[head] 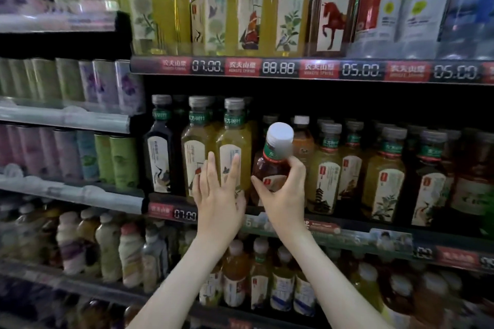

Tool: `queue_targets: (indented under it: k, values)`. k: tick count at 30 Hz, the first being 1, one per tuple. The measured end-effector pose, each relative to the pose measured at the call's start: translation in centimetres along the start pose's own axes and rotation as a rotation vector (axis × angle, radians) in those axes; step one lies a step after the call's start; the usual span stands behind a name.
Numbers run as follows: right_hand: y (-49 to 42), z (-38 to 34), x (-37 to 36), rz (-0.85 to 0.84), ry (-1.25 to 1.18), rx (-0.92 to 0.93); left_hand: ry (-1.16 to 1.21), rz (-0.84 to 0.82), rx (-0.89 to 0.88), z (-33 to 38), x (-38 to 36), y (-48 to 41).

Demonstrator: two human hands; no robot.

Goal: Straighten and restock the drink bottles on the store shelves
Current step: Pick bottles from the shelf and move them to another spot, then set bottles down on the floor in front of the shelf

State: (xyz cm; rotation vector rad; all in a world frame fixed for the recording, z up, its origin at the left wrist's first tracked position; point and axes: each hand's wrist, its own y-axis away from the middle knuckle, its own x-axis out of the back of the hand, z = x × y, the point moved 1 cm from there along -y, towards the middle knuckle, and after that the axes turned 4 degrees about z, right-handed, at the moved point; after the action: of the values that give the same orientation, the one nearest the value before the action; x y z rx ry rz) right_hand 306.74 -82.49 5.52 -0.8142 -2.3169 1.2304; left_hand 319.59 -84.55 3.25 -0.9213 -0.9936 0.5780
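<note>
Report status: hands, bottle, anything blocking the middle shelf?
Right hand grips white-capped amber tea bottle, tilted, at middle shelf front. Left hand open, fingers on tall green tea bottle. Neighbouring bottles crowd both sides.

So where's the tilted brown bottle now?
Head view, centre: right hand grips the brown bottle at the middle shelf, right of the yellow bottle the left hand touches.

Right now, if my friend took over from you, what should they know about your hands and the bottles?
Left hand: open, touching the tall yellow-green tea bottle on the middle shelf.
Right hand: grips the small reddish-brown tea bottle with the white cap, tilted, in front of that shelf's row.
Done: neighbouring bottles stand upright, labels forward.
Left to do: set the held bottle into the row, label to the front.
</note>
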Motion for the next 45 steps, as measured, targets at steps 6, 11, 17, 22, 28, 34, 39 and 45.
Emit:
queue_targets:
  k: [6, 11, 17, 22, 28, 34, 39, 45]
  values:
    - [-0.7, 1.1, -2.1, -0.115, 0.122, -0.138, -0.008, -0.071, -0.146, -0.3, -1.8, -1.5]
    - [-2.7, 1.7, -2.5, -0.114, 0.567, -0.049, -0.09, -0.034, -0.212, -0.1, -2.9, -2.4]
    - [-4.2, 2.0, -1.9, -0.049, 0.748, 0.117, -0.294, 0.051, -0.285, 0.6, -4.1, -2.6]
    - [-7.6, 2.6, -0.6, 0.054, 0.64, 0.074, -0.324, 0.077, -0.384, 0.4, -5.2, -3.2]
    - [-8.4, 3.1, 0.8, -0.28, 0.638, 0.081, -0.232, 0.042, -0.357, 0.5, -5.7, -2.9]
    - [-5.2, 1.5, 2.8, -0.228, 0.556, 0.321, -0.021, -0.051, -0.277, 2.5, -4.6, -1.9]
    - [-2.4, -1.2, 5.6, -0.17, 0.487, 0.538, 0.47, -0.173, -0.146, 5.7, -3.4, -0.5]
    - [-3.7, -5.9, 11.0, -0.128, 0.381, 0.609, 0.915, -0.119, -0.04, 11.2, 0.9, -1.5]
